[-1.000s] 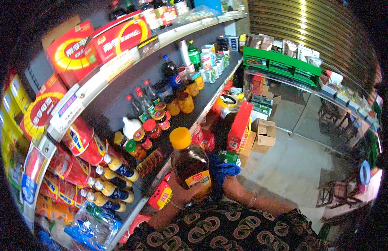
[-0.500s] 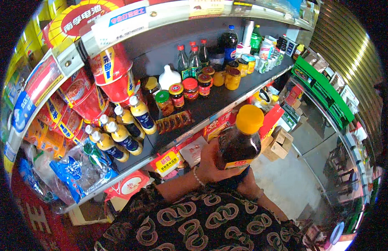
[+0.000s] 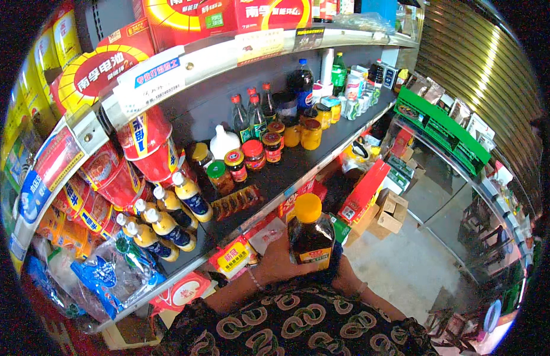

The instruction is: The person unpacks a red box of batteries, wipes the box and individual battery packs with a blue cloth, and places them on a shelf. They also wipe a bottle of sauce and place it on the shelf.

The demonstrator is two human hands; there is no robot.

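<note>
Upright in front of my chest is a sauce bottle (image 3: 309, 231) with a yellow cap, dark contents and a yellow-and-red label. My left hand (image 3: 280, 258), beaded bracelet at the wrist, is closed around it from the left side. My right hand (image 3: 348, 276) is just right of the bottle's lower part, its fingers mostly hidden behind the bottle and a dark patch I cannot make out. Beyond the bottle, the dark shelf (image 3: 281, 178) carries jars, including a red-lidded jar (image 3: 254, 155) and a green-lidded jar (image 3: 219, 177), plus a row of small packets (image 3: 235, 202).
Yellow drink bottles (image 3: 169, 228) with white caps stand at the shelf's left, beside red noodle tubs (image 3: 146, 142). Glass bottles (image 3: 254, 113) and a cola bottle (image 3: 303, 86) are farther back. Cardboard boxes (image 3: 389, 215) sit on the floor, right of a red box (image 3: 365, 193).
The bottle has come lower and to the left, its label now turned more into view. The head view has shifted, showing more of the upper shelf. My left hand still grips the bottle.
</note>
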